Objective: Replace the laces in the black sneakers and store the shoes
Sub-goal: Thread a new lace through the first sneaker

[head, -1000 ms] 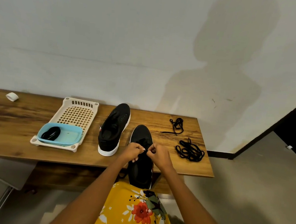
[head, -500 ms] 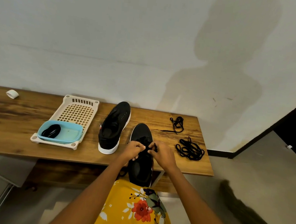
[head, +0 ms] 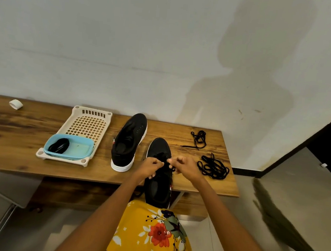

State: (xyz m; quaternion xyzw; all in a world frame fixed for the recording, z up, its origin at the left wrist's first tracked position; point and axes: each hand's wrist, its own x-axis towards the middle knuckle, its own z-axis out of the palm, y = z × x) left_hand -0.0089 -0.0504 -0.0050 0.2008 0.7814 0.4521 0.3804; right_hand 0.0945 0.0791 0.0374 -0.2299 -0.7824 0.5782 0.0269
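My view: both forearms bare to lower frame edge, no sleeves showing. Left hand and right hand bare: no gloves, rings or watch that I can make out. I see garment below: mustard yellow fabric, printed red-orange flower, grey-green leaves, small white blossoms, thin dark stems.

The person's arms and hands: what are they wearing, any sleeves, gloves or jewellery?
Both forearms are bare up to the picture's lower edge, with no sleeves showing. The left hand and right hand wear no gloves, and no rings, watch or bracelets can be seen. Between the arms shows yellow clothing printed with red and white flowers.
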